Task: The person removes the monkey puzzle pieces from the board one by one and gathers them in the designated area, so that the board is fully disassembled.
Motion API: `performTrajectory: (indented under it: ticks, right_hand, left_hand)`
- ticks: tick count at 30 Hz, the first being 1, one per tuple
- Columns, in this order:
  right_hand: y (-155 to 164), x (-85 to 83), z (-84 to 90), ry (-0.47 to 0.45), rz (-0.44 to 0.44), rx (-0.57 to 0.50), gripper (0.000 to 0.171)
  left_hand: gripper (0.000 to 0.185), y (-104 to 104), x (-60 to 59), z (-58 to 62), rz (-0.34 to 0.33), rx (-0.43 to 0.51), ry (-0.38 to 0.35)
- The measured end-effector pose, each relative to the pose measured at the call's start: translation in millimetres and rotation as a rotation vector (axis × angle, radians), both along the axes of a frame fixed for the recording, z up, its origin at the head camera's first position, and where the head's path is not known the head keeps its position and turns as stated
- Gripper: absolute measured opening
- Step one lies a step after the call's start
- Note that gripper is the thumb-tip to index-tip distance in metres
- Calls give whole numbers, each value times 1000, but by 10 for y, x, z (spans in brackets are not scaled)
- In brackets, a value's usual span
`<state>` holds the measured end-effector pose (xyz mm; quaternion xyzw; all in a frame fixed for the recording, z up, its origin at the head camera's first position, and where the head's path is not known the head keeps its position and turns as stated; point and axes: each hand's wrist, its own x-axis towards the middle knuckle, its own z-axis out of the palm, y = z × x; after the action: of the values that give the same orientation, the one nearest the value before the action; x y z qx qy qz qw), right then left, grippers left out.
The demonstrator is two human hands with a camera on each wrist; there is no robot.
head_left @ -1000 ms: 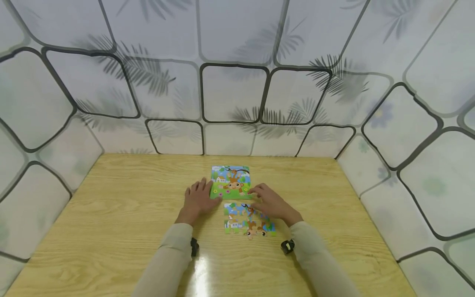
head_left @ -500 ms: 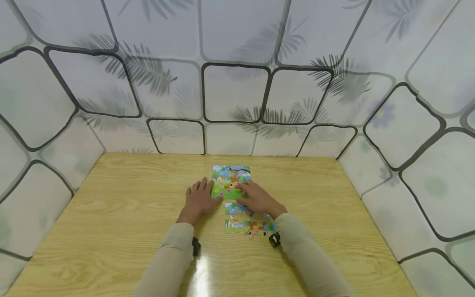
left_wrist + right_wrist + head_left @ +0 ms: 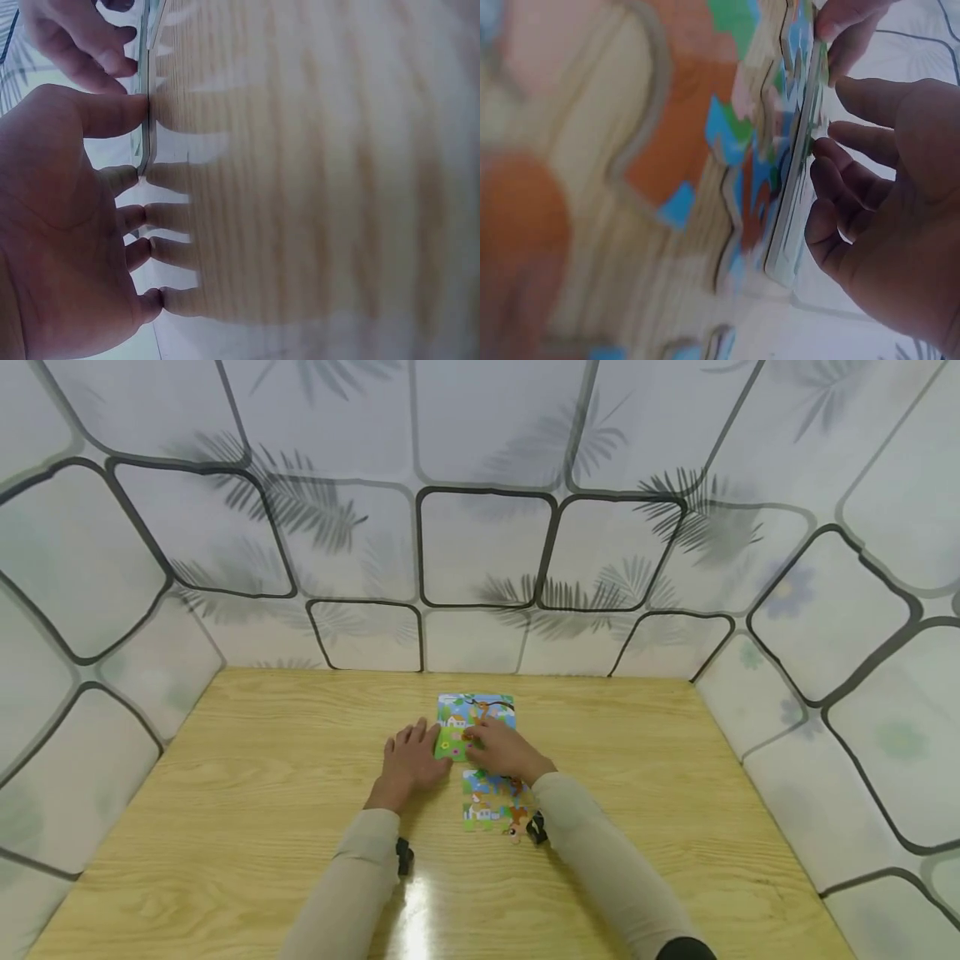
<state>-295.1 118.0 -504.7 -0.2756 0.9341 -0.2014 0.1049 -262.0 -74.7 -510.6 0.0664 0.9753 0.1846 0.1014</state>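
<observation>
A colourful picture board (image 3: 476, 713) with a monkey scene lies flat at the middle of the wooden table (image 3: 225, 793). My left hand (image 3: 415, 752) lies flat on the table at the board's left edge; in the left wrist view its thumb touches the board's edge (image 3: 145, 142) and the left hand (image 3: 112, 150) spreads its fingers on the wood. My right hand (image 3: 497, 745) rests on top of the board, fingers loosely bent. In the right wrist view the right hand (image 3: 870, 165) hovers at the board's face (image 3: 793, 217). A partly joined jigsaw (image 3: 489, 803) lies just nearer me.
Walls covered in a pale sheet with dark rounded outlines and leaf shadows (image 3: 480, 543) close the table in at the back and both sides. A bright glare spot (image 3: 411, 910) sits on the wood near the front edge. My right forearm (image 3: 592, 860) crosses the jigsaw's right side.
My right hand has slid left from the board's right edge onto its top, and the forearm now covers the jigsaw's right part. The left hand has stayed in place.
</observation>
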Motion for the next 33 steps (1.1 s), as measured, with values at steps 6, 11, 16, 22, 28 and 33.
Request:
performTrajectory:
  ticks: [6,11,16,22,28,33]
  right_hand:
    - [-110,-21,-1,-27,-88,7,37]
    - [-169,-36,24,-63,-170,-6,34]
    - [-201,-66,24,-73,-187,-18,34]
    - [-205,-70,57,-96,-182,-61,29]
    - [-199,-68,75,-82,-157,-84,22]
    - [-157,-61,36,-123,-176,-181,11]
  left_hand:
    - [70,-4,2,4,-9,-6,-2]
    - [70,-1,3,14,-10,-13,-2]
    - [70,-12,7,13,-9,-17,-7]
    - [70,-6,9,29,-7,-12,-12]
    - [70,-10,11,40,-4,-14,-6]
    - [71,-16,9,29,-12,-20,-5]
